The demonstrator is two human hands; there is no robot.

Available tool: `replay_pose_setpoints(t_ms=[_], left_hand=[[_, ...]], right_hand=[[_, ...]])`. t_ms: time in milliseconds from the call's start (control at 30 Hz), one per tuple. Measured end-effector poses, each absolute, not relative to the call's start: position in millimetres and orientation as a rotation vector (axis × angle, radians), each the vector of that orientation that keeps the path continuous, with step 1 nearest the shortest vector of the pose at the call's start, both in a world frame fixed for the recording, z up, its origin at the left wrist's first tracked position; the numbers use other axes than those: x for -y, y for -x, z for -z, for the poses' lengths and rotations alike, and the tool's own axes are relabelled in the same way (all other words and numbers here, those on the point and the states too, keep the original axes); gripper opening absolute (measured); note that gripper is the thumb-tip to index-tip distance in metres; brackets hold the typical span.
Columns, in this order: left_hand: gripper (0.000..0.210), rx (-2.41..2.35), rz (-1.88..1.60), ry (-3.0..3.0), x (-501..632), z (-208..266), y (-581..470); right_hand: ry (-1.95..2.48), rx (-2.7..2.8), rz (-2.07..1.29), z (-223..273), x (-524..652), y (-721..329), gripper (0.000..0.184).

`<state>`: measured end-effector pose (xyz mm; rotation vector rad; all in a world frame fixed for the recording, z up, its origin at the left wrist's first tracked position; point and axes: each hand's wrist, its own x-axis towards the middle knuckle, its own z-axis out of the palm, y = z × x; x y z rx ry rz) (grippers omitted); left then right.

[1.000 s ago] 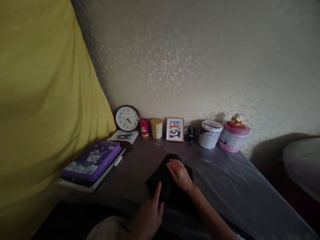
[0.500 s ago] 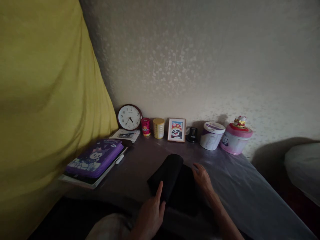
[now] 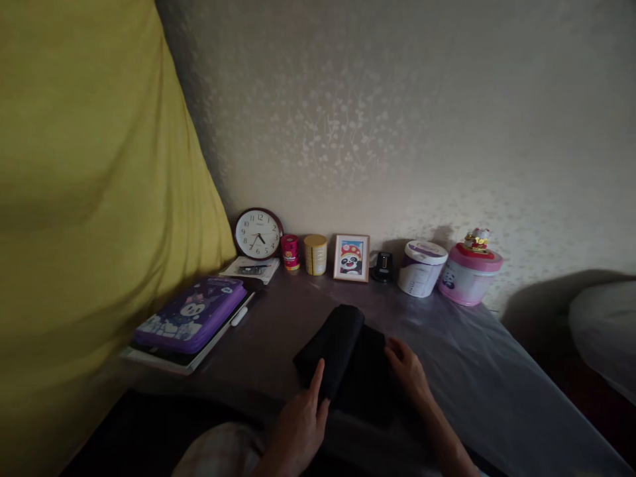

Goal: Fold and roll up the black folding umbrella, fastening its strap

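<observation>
A black cloth (image 3: 332, 341), dark and folded over on itself, lies on the table in front of me. Its left part makes a thick raised fold, and the flatter part spreads to the right. My left hand (image 3: 304, 417) grips the near end of the fold, index finger stretched along the top and thumb at the side. At the cloth's right edge, my right hand (image 3: 408, 372) has its fingers bent and closed on the border. Deep shadow hides the cloth's near edge.
A purple case (image 3: 193, 315) rests on flat folders at the left, beside a yellow curtain (image 3: 99, 199). Along the wall stand a clock (image 3: 258, 233), a pink can (image 3: 290, 253), a yellow can (image 3: 315, 255), a picture frame (image 3: 351, 258) and two tubs (image 3: 421, 271).
My right hand has slid a little toward me along the cloth's right edge, and its fingers have curled in. My left hand and the fold look nearly unchanged.
</observation>
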<state>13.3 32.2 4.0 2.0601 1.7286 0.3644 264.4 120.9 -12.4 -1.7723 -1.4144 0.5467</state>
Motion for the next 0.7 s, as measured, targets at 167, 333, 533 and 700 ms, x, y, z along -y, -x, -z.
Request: replay_pose_setpoints(t_ms=[167, 333, 533, 700], left_hand=[[0.059, -1.731, -0.360, -2.062, -30.8, -6.6, -13.6], [0.059, -1.726, -0.335, -2.029, -30.9, -10.9, -13.6], [0.060, -1.731, -0.327, -2.036, -32.3, -8.5, -13.6], [0.059, -1.748, -0.320, -2.034, -32.2, -5.5, -14.1]], right_hand=[[1.729, 1.440, -0.611, 15.0, -120.6, -266.2, 0.041], [1.721, 1.447, -0.594, 19.3, -121.7, -265.1, 0.039], [1.723, 1.404, -0.662, 10.0, -119.0, -258.2, 0.045], [1.692, 1.353, -0.719, 4.3, -118.2, -251.9, 0.051]])
